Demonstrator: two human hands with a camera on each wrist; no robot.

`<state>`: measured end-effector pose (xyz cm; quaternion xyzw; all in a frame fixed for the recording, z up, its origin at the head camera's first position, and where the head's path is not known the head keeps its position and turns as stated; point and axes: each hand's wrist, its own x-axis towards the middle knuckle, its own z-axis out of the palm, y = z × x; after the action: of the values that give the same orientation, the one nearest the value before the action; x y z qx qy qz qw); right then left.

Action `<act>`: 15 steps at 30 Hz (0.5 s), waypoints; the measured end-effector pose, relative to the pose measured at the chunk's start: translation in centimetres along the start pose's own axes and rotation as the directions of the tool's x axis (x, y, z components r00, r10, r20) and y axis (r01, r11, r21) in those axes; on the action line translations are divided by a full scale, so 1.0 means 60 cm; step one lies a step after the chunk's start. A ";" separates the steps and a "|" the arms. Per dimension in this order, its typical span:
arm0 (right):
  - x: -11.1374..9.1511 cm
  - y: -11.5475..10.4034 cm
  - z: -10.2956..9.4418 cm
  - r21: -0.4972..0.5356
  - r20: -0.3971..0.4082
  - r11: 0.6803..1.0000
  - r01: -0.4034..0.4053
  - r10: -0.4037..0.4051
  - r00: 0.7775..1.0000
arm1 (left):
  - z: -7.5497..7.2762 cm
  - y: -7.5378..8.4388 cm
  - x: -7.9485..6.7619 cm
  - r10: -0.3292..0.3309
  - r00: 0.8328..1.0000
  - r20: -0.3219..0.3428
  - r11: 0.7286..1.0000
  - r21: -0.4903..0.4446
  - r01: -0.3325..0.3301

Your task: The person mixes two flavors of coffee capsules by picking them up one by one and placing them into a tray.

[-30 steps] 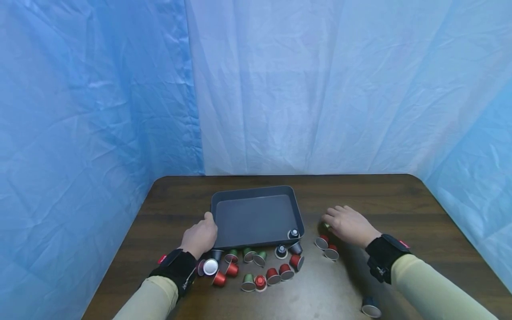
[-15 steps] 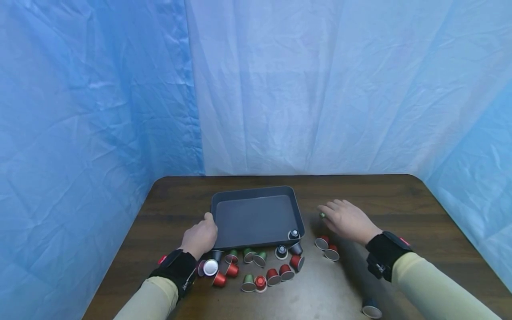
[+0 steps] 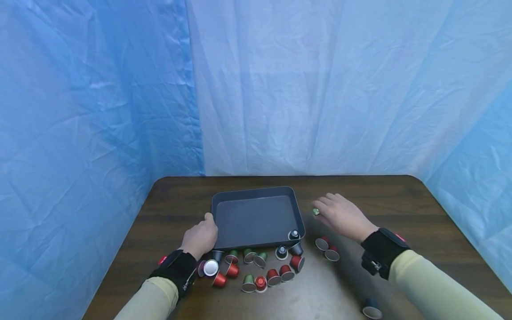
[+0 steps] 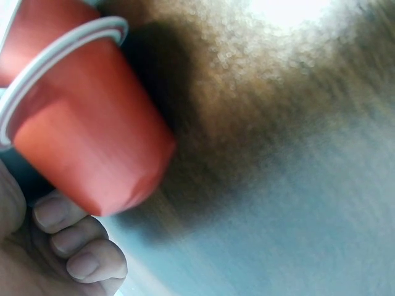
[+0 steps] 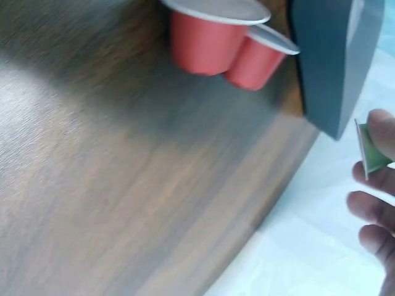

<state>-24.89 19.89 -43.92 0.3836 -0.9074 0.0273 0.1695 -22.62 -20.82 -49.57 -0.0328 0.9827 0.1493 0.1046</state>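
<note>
In the head view, my left hand (image 3: 200, 236) grips the left edge of a dark grey rectangular tray (image 3: 252, 218); its fingers (image 4: 91, 262) look curled in the left wrist view. One dark coffee capsule (image 3: 294, 234) sits upright in the tray's near right corner. To the right of the tray, my right hand (image 3: 340, 216) is raised above the table, pinching a green coffee capsule (image 5: 372, 150) between thumb and fingers. Below that hand, two red capsules (image 3: 331, 253) lie on the table. A red capsule (image 4: 102, 123) looms close in the left wrist view.
Several red, green and dark capsules (image 3: 273, 277) are scattered along the tray's near side. One dark capsule (image 3: 371, 309) lies alone near the front right. The wooden table (image 3: 400, 200) ends at a blue-white curtain (image 3: 304, 89) behind and at both sides.
My right hand has risen from the table and moved left toward the tray with the green capsule, which now shows clearly. The left hand and the tray have stayed put.
</note>
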 end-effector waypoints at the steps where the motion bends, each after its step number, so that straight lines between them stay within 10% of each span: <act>1: 0.002 -0.001 -0.002 0.004 -0.011 1.000 0.008 -0.008 1.000 | 0.000 0.000 0.000 -0.002 1.000 0.002 1.000 -0.001 0.002; 15: 0.038 -0.034 -0.026 0.046 -0.057 0.997 0.056 -0.053 0.997 | 0.003 -0.001 0.000 0.009 1.000 -0.004 1.000 -0.012 -0.009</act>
<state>-24.45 17.16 -41.89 0.4113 -0.8906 0.0548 0.1862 -22.55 -20.83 -49.76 -0.0292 0.9821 0.1555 0.1019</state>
